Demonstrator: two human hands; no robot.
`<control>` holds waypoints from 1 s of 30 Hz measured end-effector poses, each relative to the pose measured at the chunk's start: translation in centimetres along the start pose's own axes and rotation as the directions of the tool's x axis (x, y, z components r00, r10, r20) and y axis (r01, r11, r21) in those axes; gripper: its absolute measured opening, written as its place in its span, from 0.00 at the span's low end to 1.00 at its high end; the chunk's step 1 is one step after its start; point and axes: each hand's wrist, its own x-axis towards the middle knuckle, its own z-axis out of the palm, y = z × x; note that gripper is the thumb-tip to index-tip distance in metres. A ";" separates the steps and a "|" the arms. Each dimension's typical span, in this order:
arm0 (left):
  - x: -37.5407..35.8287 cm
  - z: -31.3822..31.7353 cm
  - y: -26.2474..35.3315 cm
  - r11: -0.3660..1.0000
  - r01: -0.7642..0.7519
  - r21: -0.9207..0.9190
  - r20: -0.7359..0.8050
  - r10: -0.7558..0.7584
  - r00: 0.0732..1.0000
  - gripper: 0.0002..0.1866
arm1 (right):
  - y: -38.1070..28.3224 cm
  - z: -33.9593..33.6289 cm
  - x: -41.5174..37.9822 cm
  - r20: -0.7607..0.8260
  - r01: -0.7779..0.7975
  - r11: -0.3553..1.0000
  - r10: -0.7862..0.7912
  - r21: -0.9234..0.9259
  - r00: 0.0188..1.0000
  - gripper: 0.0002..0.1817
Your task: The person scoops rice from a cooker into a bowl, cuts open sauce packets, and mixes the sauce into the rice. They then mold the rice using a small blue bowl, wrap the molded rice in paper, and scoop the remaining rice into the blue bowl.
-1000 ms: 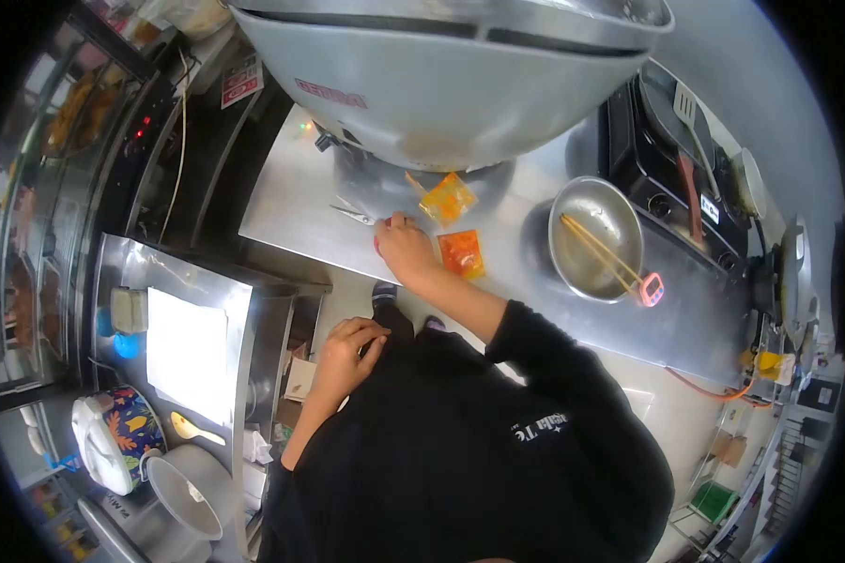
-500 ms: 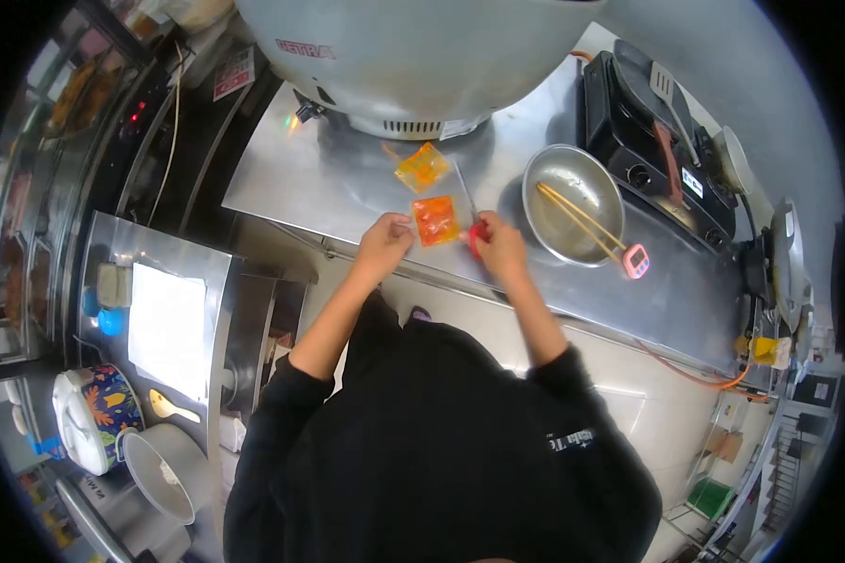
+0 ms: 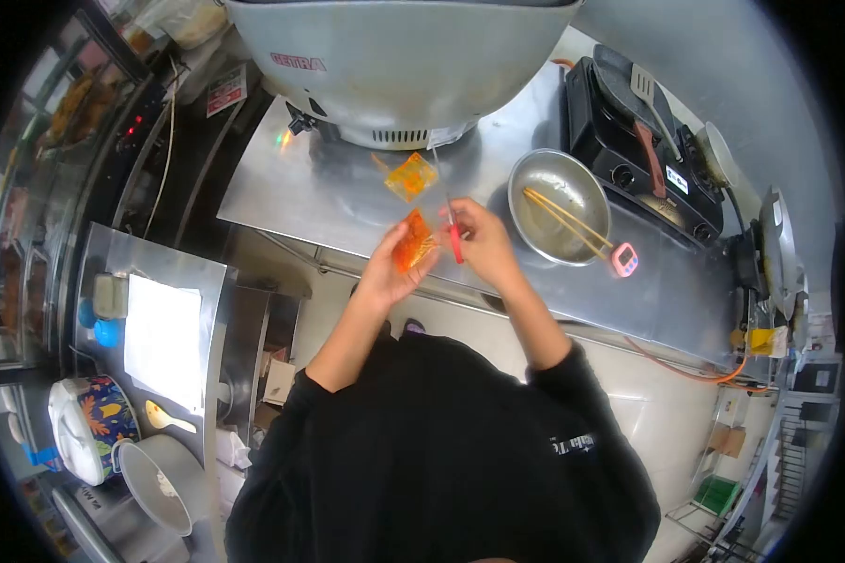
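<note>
counter: steel worktop [image 3: 347, 202], runs across the upper middle, from 10 o'clock to 4 o'clock.
big appliance: grey metal housing [image 3: 394, 56] at 12 o'clock, sits on the counter's far side, red lettering on its wall.
stove: black burner unit [image 3: 648, 159] at 2 o'clock, spatula [image 3: 650, 103] lying on top.
side table: steel surface [image 3: 160, 272] at 9 o'clock, white sheet [image 3: 162, 342] on it.
bowl: round metal bowl [image 3: 559, 206] at 1 o'clock from the hands, chopsticks [image 3: 568, 223] resting inside, tips over the rim.
patterned pot: floral pot [image 3: 94, 427] at 8 o'clock, grey pot [image 3: 164, 483] just beside it.
left hand: left hand [image 3: 390, 272] raised off the counter edge, fingers pinched on the orange sauce packet [image 3: 411, 242], packet tilted, held in the air.
right hand: right hand [image 3: 479, 244] at 3 o'clock of the packet, curled closed around red-handled scissors [image 3: 453, 230], blades point up toward 12 o'clock, just beside the packet's edge; whether the blades touch it cannot be told.
second packet: orange packet [image 3: 410, 175] flat on the counter at 12 o'clock of the hands, apart from them.
timer: small pink timer [image 3: 623, 259] at 4 o'clock of the bowl, touching the chopstick ends.
</note>
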 end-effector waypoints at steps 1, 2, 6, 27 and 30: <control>0.3 -0.4 0.4 0.993 -0.027 0.116 -0.033 0.032 0.999 0.24 | 0.5 -0.8 -0.9 0.001 0.045 0.999 -0.045 -0.027 0.999 0.18; 0.3 0.1 1.0 0.985 -0.071 0.157 -0.053 0.080 0.995 0.22 | 1.2 -1.6 -1.7 0.006 0.093 0.994 -0.093 -0.053 0.996 0.19; 0.1 2.1 3.1 0.898 -0.263 0.352 -0.023 0.290 0.957 0.21 | 2.4 -3.1 -4.3 0.189 0.015 0.957 0.042 -0.290 0.981 0.24; 1.5 1.1 1.9 0.812 -0.318 0.490 -0.070 0.399 0.914 0.20 | 4.4 -0.8 -0.5 0.140 -0.034 0.945 0.083 -0.326 0.987 0.26; 2.0 0.6 1.8 0.860 -0.293 0.419 -0.090 0.360 0.928 0.21 | 5.0 -0.9 0.3 0.140 -0.061 0.917 0.125 -0.395 0.982 0.28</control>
